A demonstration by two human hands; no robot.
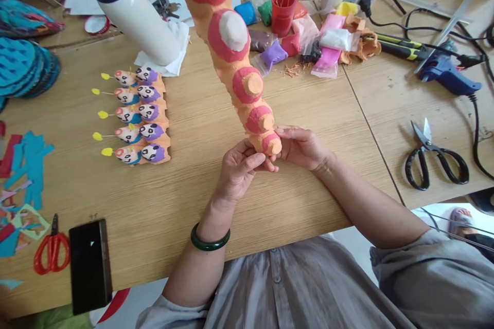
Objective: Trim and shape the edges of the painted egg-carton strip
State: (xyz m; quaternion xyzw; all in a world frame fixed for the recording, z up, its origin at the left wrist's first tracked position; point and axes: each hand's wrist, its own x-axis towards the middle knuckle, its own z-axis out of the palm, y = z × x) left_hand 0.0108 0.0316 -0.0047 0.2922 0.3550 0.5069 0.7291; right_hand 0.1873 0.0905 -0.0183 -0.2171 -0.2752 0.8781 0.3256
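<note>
The head view shows an orange egg-carton strip (235, 61) tilted up over the desk (320, 118), its far end out of frame. The left hand (239, 170) and right hand (303, 147) both have their grip closed around its near end, fingertips pressing from either side. The orange coat and the pink patches on the bumps look done. White caps (233, 31) sit on the two uppermost visible bumps, orange caps (253, 84) on the three nearer ones. No eyes, mouths or sticks show on the visible part, so it seems less advanced than the figures (148, 111) at left, which have dark-marked faces and yellow-tipped sticks. Clay packets (274, 56) lie beyond the strip, around a red cup (284, 13).
</note>
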